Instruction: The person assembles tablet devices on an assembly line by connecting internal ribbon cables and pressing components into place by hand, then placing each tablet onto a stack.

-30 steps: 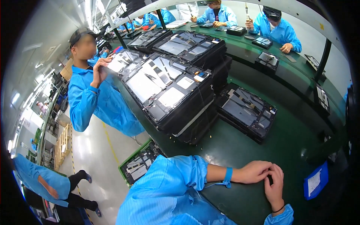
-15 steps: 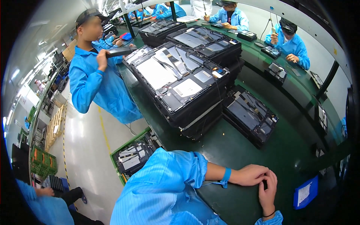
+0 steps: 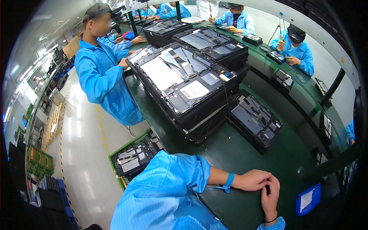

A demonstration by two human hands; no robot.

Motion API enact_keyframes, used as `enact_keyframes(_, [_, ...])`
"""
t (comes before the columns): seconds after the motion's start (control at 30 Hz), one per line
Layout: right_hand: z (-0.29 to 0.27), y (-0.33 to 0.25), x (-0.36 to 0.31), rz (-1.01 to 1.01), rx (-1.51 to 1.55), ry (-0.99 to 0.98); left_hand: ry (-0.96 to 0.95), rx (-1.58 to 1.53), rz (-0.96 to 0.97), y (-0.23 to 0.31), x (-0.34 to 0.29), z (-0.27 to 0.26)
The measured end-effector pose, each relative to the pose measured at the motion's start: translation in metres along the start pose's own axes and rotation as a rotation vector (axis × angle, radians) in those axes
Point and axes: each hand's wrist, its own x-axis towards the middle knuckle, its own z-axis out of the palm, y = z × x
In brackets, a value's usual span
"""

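My left hand (image 3: pixel 253 180) lies on the dark green bench top, a blue strap (image 3: pixel 229 180) around its wrist. Its fingers are bent and pressed together. From the lower right comes my right hand (image 3: pixel 271 194), its curled fingers meeting the left fingertips. The tips overlap, so anything between them is hidden. Beyond my hands lies a low pile of opened tablet-like devices (image 3: pixel 255 119), with ribbon cables and metal plates showing. Left of it rises a taller stack of the same kind (image 3: pixel 184 82). Neither hand touches these piles.
A blue tray (image 3: pixel 308 200) sits right of my hands. By my left elbow, a green crate (image 3: pixel 115 163) holds more devices. A co-worker (image 3: pixel 103 82) in blue stands left of the tall stack; others (image 3: pixel 293 50) sit across the bench. A dark post (image 3: pixel 329 168) stands at right.
The co-worker at left has lowered the dark slab they held up and now has both hands by the stack. Another person left the lower left of view. My hands stay joined.
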Motion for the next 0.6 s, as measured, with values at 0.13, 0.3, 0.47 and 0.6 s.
enact_keyframes(0.13, [-0.0015,-0.0021,0.0015,0.001,-0.005,-0.012,0.004,0.014,0.004,-0.0011,0.0004,0.0001])
enact_keyframes(0.3, [-0.0015,0.0016,0.0007,-0.009,-0.028,0.001,-0.01,0.021,-0.008,0.0,0.0027,-0.0004])
enact_keyframes(0.47, [0.0,-0.0027,0.0017,-0.011,-0.008,-0.008,0.022,0.028,0.017,-0.0007,-0.0019,-0.0014])
enact_keyframes(0.6, [-0.0002,-0.0047,-0.0003,0.005,0.003,-0.008,0.01,0.014,0.011,-0.0038,-0.0019,0.001])
